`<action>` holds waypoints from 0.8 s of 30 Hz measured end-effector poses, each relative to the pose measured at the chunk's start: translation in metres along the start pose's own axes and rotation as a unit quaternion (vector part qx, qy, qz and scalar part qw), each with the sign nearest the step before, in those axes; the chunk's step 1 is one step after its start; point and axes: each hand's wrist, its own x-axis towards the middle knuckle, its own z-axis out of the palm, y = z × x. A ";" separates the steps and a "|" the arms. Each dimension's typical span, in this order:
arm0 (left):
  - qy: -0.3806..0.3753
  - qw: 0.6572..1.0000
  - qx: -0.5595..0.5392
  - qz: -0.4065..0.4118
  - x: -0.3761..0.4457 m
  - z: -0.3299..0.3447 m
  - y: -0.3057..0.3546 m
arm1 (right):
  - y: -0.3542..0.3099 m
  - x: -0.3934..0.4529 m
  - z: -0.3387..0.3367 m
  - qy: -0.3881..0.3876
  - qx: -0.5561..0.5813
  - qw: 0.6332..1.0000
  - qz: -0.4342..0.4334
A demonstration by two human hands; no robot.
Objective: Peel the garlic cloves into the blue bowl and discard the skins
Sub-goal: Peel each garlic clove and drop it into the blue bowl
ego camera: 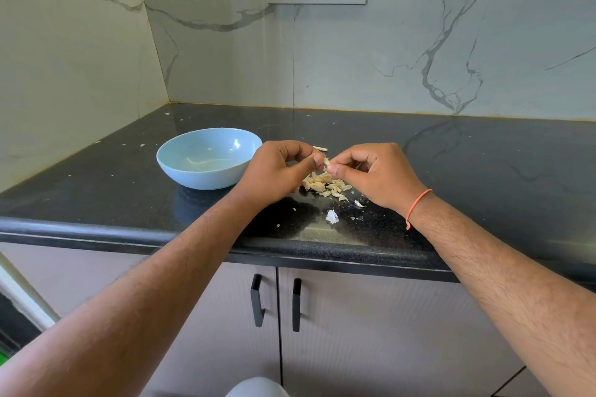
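Glossy black speckled stone surface (483, 171): rounded front edge nearest; bare stretches left and right of the pile. Heap of pale unpeeled garlic cloves and papery skins (324, 186): mid-surface, below both hands, partly hidden by them; cloves point assorted ways. Left hand (277, 171) and right hand (375, 176): close together above the pile, fingertips pinching one small garlic clove (326, 162); its long axis unclear, mostly covered. Round light-blue bowl (209, 158): left of the pile, upright; contents hard to make out.
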 end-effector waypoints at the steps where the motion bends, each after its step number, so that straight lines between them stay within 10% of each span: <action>1: -0.010 1.000 -0.011 -0.013 0.000 0.000 0.001 | 0.001 0.000 -0.001 -0.005 0.001 1.000 -0.001; 10: 0.065 0.988 0.118 0.071 -0.007 0.006 0.008 | -0.001 0.002 0.004 0.029 -0.036 0.999 0.015; 24: 0.064 0.997 0.037 0.037 -0.005 0.005 0.005 | -0.002 0.003 0.002 0.031 -0.052 0.998 0.008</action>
